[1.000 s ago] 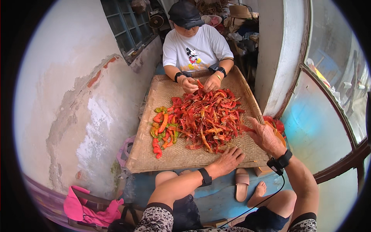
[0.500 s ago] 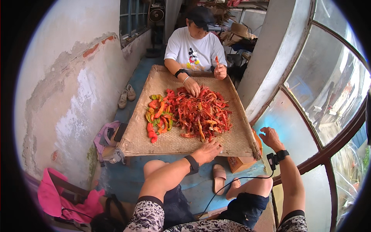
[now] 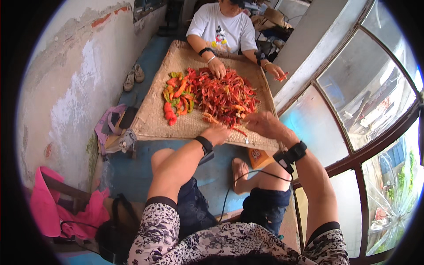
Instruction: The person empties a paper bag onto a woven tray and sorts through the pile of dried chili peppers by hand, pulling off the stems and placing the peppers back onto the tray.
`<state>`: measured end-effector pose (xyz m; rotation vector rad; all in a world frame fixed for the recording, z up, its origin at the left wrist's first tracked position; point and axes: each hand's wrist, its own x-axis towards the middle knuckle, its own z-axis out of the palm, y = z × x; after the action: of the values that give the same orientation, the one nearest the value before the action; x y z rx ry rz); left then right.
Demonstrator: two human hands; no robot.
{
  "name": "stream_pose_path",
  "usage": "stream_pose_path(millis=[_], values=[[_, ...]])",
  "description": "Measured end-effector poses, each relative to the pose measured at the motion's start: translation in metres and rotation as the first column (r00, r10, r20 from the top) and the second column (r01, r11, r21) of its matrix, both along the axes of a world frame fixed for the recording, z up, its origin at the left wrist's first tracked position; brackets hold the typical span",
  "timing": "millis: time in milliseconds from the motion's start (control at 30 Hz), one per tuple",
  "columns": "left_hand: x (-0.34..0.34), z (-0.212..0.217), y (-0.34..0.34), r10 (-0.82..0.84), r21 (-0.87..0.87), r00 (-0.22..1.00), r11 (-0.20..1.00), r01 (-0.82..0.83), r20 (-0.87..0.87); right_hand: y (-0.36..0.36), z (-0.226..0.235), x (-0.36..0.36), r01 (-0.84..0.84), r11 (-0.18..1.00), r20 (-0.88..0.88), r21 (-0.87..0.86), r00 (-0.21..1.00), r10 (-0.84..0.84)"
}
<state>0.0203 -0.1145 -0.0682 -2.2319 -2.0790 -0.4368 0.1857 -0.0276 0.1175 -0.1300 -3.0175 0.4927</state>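
A square woven tray [image 3: 154,115] carries a heap of dried red chili peppers [image 3: 227,90]. Fresher orange, red and green peppers [image 3: 180,92] lie along its left side. My left hand [image 3: 217,134] is at the tray's near edge, fingers closed, with a pale orange dried chili pepper [image 3: 210,118] sticking up beside them; the hand's back partly hides the grip. My right hand [image 3: 267,126] reaches over the near right of the tray, fingers apart and curved at the heap's edge, with nothing visible in them. A red chili pepper [image 3: 239,131] lies between my hands.
Across the tray a co-worker's hand [image 3: 217,68] touches the heap; their other hand [image 3: 274,71] holds red peppers outside the right rim. A plastered wall [image 3: 75,88] stands left, window panes [image 3: 349,84] right. An orange box [image 3: 260,157] is below the tray; a black cable hangs from my right wrist.
My right hand has come in from outside the tray to the heap's near edge. My left hand has shifted left. The co-worker's hand with peppers has moved outward over the right rim.
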Motion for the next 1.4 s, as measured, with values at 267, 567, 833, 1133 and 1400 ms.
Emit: stream_pose_path(millis=[267, 567, 833, 1133, 1400], values=[[-0.029, 0.024, -0.002, 0.13, -0.176, 0.992, 0.976, -0.127, 0.006, 0.021, -0.073, -0.075, 0.195, 0.684, -0.164, -0.702, 0.891, -0.423], [-0.066, 0.06, -0.005, 0.343, -0.367, 0.939, 0.877, -0.31, 0.024, 0.04, -0.124, -0.085, 0.024, 0.375, -0.213, -0.927, 0.789, -0.576], [-0.058, 0.034, 0.009, 0.359, -0.262, 0.931, 0.895, -0.362, -0.06, 0.04, -0.113, -0.062, -0.045, 0.438, -0.286, -0.898, 0.816, -0.503], [-0.009, 0.08, 0.041, 0.16, -0.101, 0.251, 0.967, -0.232, 0.955, 0.041, -0.109, -0.043, 0.169, 0.785, -0.46, -0.597, 0.73, -0.506], [-0.003, 0.085, 0.071, -0.018, 0.005, -0.079, 0.986, -0.168, 0.997, 0.069, -0.102, -0.048, 0.229, 0.697, -0.391, -0.679, 0.691, -0.608]])
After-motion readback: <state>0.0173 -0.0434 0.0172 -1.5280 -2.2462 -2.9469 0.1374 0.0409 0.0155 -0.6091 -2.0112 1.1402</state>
